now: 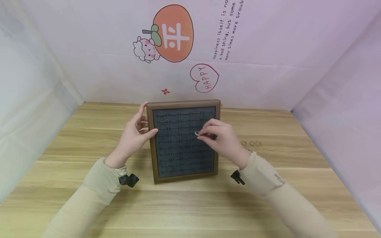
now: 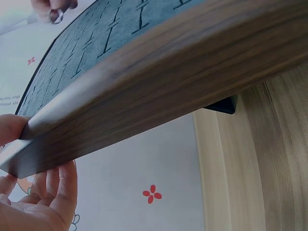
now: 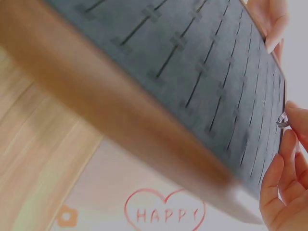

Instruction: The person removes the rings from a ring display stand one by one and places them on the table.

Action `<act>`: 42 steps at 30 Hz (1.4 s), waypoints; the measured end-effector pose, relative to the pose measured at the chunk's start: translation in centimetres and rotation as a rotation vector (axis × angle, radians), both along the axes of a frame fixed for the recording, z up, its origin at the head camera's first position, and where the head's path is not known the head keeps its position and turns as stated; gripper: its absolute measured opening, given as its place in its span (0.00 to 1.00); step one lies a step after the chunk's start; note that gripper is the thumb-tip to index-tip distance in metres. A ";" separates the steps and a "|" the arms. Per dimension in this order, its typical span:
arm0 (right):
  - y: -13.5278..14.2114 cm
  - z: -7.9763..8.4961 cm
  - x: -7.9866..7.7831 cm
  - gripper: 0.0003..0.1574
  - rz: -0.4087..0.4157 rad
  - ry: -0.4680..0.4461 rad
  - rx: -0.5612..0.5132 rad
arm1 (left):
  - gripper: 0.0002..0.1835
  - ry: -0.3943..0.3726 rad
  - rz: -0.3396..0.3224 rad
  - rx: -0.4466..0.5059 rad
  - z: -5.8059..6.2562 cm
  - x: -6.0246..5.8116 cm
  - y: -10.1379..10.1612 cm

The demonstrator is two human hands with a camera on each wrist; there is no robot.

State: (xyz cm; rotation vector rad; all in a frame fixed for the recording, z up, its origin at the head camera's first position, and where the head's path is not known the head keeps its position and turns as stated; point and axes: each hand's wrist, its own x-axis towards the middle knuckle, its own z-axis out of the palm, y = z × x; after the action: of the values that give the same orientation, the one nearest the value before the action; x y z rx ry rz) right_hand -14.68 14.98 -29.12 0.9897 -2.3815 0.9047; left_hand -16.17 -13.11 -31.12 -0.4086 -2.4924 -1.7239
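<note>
A ring display board with a brown wooden frame and a dark grey slotted pad stands tilted on the table. My left hand grips its left edge near the upper corner, thumb on the front and fingers behind, as the left wrist view shows. My right hand pinches a silver ring between thumb and fingers. In the head view the ring is close in front of the slots, right of the pad's middle. No ring shows in the visible slots.
Several rings lie on the wooden table to the right of the board, partly behind my right hand. A black support shows behind the board. White printed cloth walls the back and both sides.
</note>
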 end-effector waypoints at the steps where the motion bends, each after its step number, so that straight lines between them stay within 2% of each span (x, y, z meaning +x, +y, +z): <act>1: 0.4 -0.1 0.0 0.05 -0.007 0.001 -0.004 | 0.50 -0.002 0.001 -0.001 0.0 0.0 0.0; 7: 2.7 -0.7 0.1 0.08 -0.055 0.017 -0.022 | 0.50 -0.010 0.006 -0.009 0.0 0.1 0.0; 12: 4.6 -1.2 0.0 0.10 -0.087 0.063 -0.027 | 0.50 -0.013 0.006 -0.003 0.1 0.0 0.1; 16: 6.3 -1.7 -0.1 0.11 -0.121 0.096 -0.008 | 0.50 -0.014 0.008 -0.003 0.1 0.0 0.1; 24: 10.4 -2.7 -0.1 0.10 -0.239 0.088 0.063 | 0.50 -0.012 0.008 -0.004 0.1 0.0 0.1; 32: 14.3 -4.3 -1.1 0.07 -0.364 -0.007 0.159 | 0.50 -0.021 0.010 -0.004 0.1 0.1 0.1; 37: 16.0 -5.3 -2.0 0.05 -0.390 -0.067 0.247 | 0.50 -0.018 0.017 -0.011 0.2 0.1 0.1; 42: 17.2 -6.1 -2.4 0.04 -0.398 -0.191 0.280 | 0.49 -0.017 0.014 -0.010 0.3 0.2 0.1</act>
State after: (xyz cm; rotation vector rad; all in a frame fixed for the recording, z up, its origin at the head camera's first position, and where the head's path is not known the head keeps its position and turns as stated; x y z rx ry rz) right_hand -17.11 32.19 -35.19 0.4995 -2.7837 0.5478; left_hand -16.01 -12.96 -30.84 -0.3771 -2.5102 -1.7181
